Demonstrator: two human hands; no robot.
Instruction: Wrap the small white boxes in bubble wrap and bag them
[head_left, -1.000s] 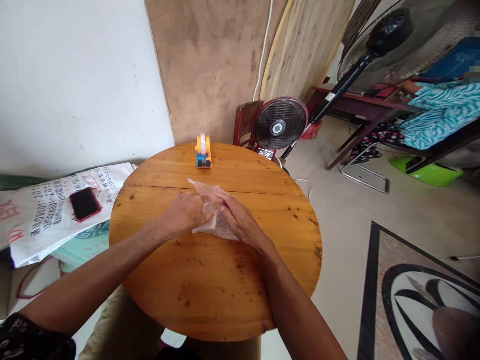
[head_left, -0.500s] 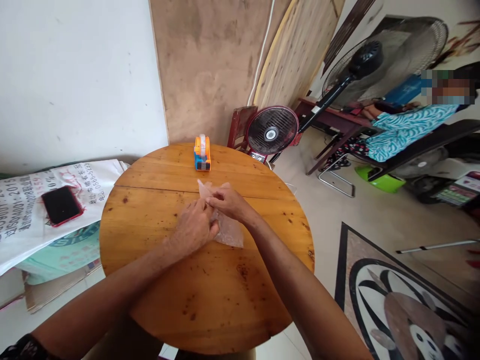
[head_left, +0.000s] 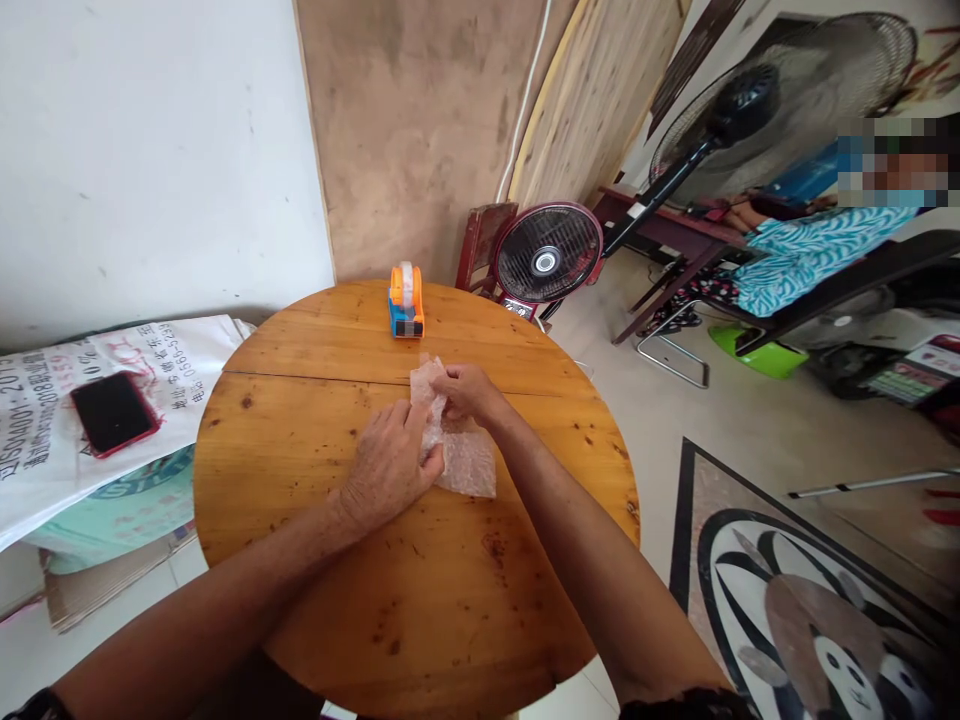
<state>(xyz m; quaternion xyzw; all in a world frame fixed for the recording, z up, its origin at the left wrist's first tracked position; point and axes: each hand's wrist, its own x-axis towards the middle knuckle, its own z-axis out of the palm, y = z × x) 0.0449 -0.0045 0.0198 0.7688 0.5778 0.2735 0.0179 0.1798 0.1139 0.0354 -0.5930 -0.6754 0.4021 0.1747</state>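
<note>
A crumpled piece of clear bubble wrap [head_left: 468,464] lies on the round wooden table [head_left: 315,590], its upper part raised and folded between my hands. My left hand [head_left: 391,462] is on its left side, index finger and thumb closing on the folded part. From the right, my right hand [head_left: 466,392] pinches the upper part between thumb and fingers. Whether anything is wrapped inside cannot be made out. Beyond my hands, near the far edge, stands an orange and blue tape dispenser [head_left: 406,302] with a roll of clear tape.
To the left, a phone [head_left: 114,413] in a red case rests on white printed sacking [head_left: 184,345]. Behind the table are a small round fan [head_left: 546,255] and a wooden board [head_left: 412,130]. A person in a patterned top [head_left: 832,245] sits at the right beside a large fan [head_left: 750,95].
My right hand has shifted slightly right and turned, so more of the raised bubble wrap shows between my hands. My left hand stays on the wrap. The view has tilted slightly.
</note>
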